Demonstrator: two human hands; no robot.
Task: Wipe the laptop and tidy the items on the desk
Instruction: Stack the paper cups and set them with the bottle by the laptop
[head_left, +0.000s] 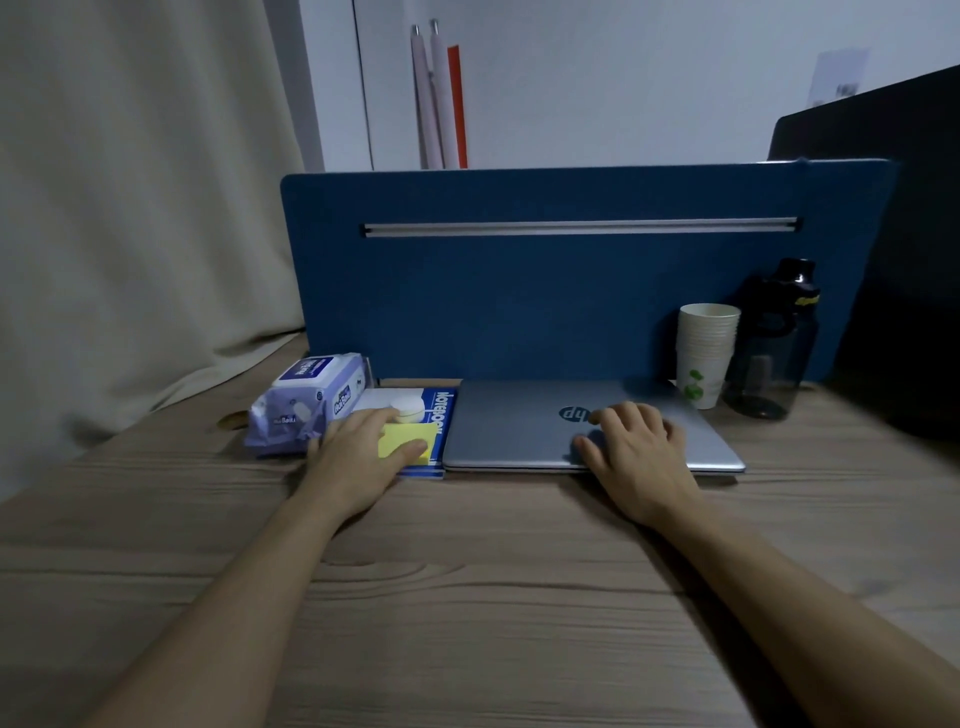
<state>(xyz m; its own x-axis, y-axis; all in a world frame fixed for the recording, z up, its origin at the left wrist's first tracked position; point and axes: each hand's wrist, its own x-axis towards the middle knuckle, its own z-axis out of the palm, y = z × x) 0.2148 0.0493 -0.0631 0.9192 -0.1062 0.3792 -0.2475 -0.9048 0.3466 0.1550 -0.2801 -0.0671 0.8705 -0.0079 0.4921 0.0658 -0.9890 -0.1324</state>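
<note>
Both arms reach forward across the wooden desk (467, 597) toward a blue divider panel (571, 291) at its far edge. The left hand (358, 457) lies palm down with its fingers (410, 449) spread flat and open, gripping nothing; their tips rest on a yellow pad of sticky notes (402, 434), which sits on a blue notebook (439, 415). Just beyond those fingers a small round white object (405, 405) stands on the notebook's white part. To the outside of the left hand, touching or nearly touching it, is a purple pack of wet wipes (306, 405).

The right hand (639, 457) lies flat on the closed silver laptop (514, 431), fingers (618, 415) loosely spread and open, holding nothing. The laptop's logo (574, 414) shows just off the fingertips, toward the left hand. The laptop lies directly beside the notebook, their edges touching or nearly so, and between the two hands.

Beyond the right hand's fingers and to their outer side, a stack of paper cups (706, 353) stands upright near the laptop's far corner, with a dark water bottle (774, 343) just beside it, against the divider
</note>
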